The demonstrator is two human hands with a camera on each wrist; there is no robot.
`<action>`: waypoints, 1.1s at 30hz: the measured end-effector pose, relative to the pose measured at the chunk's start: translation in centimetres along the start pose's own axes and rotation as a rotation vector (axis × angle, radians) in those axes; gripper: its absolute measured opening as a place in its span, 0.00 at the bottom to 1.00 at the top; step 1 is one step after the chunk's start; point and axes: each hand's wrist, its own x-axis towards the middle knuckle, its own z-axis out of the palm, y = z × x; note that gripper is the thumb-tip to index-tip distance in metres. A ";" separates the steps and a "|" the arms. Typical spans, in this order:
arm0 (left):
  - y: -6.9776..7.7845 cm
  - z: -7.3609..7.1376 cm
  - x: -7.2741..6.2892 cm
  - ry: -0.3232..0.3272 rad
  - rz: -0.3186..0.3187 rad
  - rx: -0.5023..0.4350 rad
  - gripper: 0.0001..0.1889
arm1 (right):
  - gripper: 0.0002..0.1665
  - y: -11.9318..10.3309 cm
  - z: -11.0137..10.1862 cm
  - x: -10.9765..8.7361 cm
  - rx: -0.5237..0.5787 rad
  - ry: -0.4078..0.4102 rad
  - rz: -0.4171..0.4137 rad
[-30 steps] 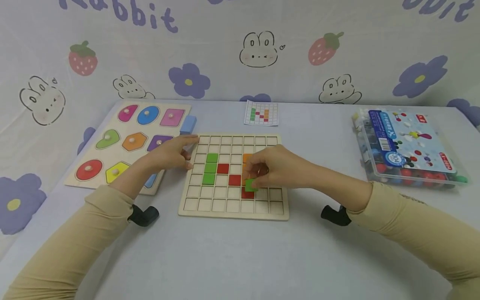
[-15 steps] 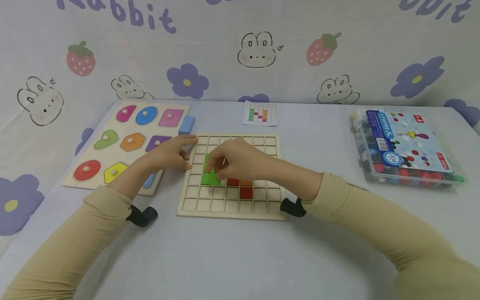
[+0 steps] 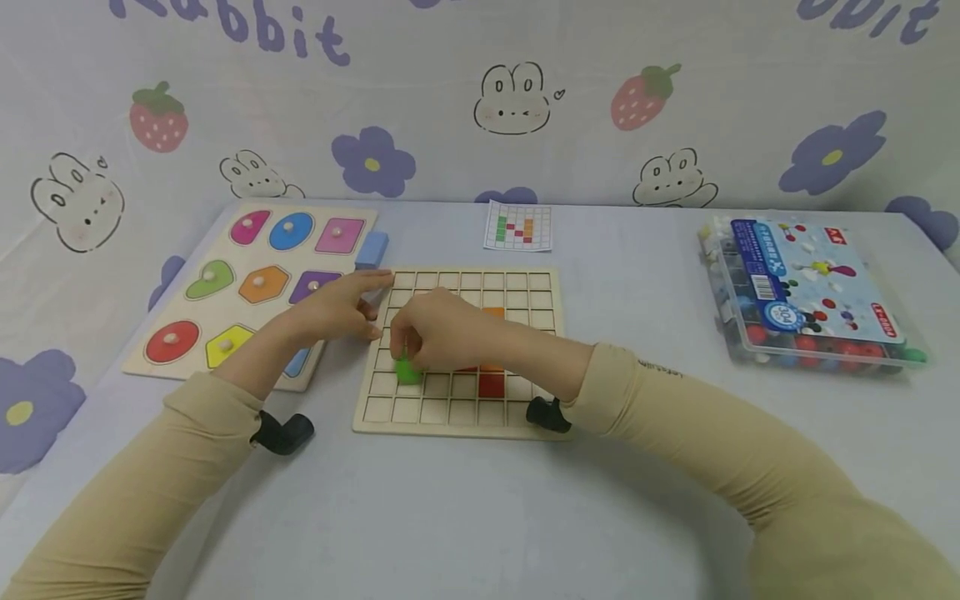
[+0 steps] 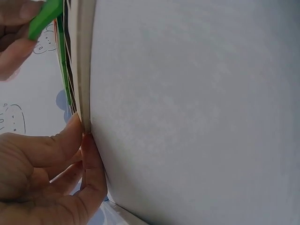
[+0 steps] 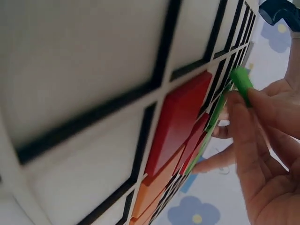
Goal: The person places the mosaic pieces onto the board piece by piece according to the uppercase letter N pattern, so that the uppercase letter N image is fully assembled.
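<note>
A light wooden grid board [image 3: 465, 422] lies on the white table. My left hand [image 3: 337, 308] rests with spread fingers against the board's upper left edge; in the left wrist view its fingertips [image 4: 89, 145] touch that edge. My right hand [image 3: 442, 329] pinches a green square tile [image 3: 408, 372] between thumb and fingers, above the board's left part. In the right wrist view this green tile [image 5: 242, 83] is tilted, clear of the grid. A red tile [image 3: 491, 384] and orange tiles [image 3: 492, 312] sit in cells. My right hand hides other tiles in the head view.
At the back lies a small card [image 3: 517, 227] printed with a coloured grid pattern. A knobbed shape puzzle [image 3: 217, 312] and a blue block [image 3: 371, 250] are at the left. A clear box of coloured beads [image 3: 817, 292] lies at the right.
My right hand has carried the green tile leftward across the board, from beside the orange and red tiles to the left part, and slightly toward me. My left hand stays at the edge.
</note>
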 end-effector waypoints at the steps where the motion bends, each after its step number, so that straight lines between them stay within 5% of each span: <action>1: 0.0 0.0 0.0 0.000 0.000 0.001 0.43 | 0.07 0.0 0.1 0.0 -0.004 0.000 -0.001; 33: 0.3 -0.2 -0.4 -0.011 0.003 -0.020 0.43 | 0.07 -0.2 0.4 -0.6 -0.074 -0.004 -0.013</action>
